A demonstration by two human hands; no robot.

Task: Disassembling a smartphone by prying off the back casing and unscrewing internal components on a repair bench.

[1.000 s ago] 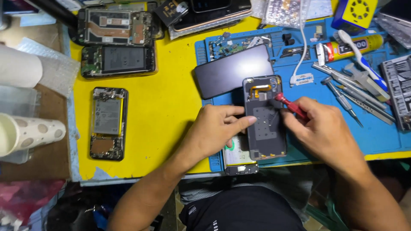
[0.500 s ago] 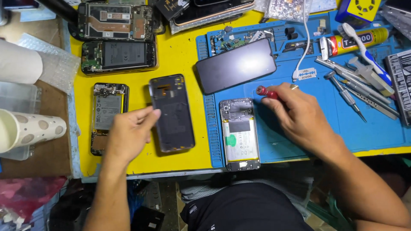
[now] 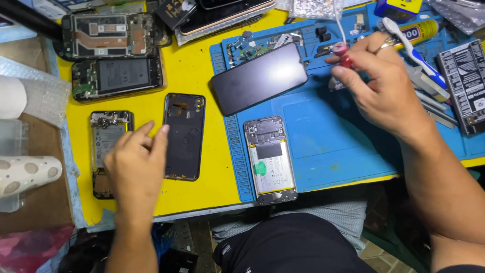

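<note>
A dark phone back cover (image 3: 184, 136) lies inside-up on the yellow table (image 3: 202, 76). My left hand (image 3: 135, 164) hovers beside it with spread fingers, its fingertips at the cover's left edge, holding nothing. An opened phone (image 3: 270, 159) with a white battery and green tab rests on the blue work mat (image 3: 328, 136). My right hand (image 3: 381, 86) is over the mat's upper right, pinching a red-handled screwdriver (image 3: 344, 59) whose tip is hidden. A black phone screen (image 3: 258, 77) lies tilted at the mat's top left.
Three more opened phones (image 3: 116, 76) (image 3: 106, 35) (image 3: 105, 146) lie on the yellow table's left. Tools, a toothbrush (image 3: 411, 45), a glue tube (image 3: 419, 28) and a battery (image 3: 465, 83) crowd the mat's right. A dotted cup (image 3: 28, 174) lies at the far left.
My left hand lifted the back cover off the phone, laid it on the yellow table and let go. My right hand moved up and right with the screwdriver.
</note>
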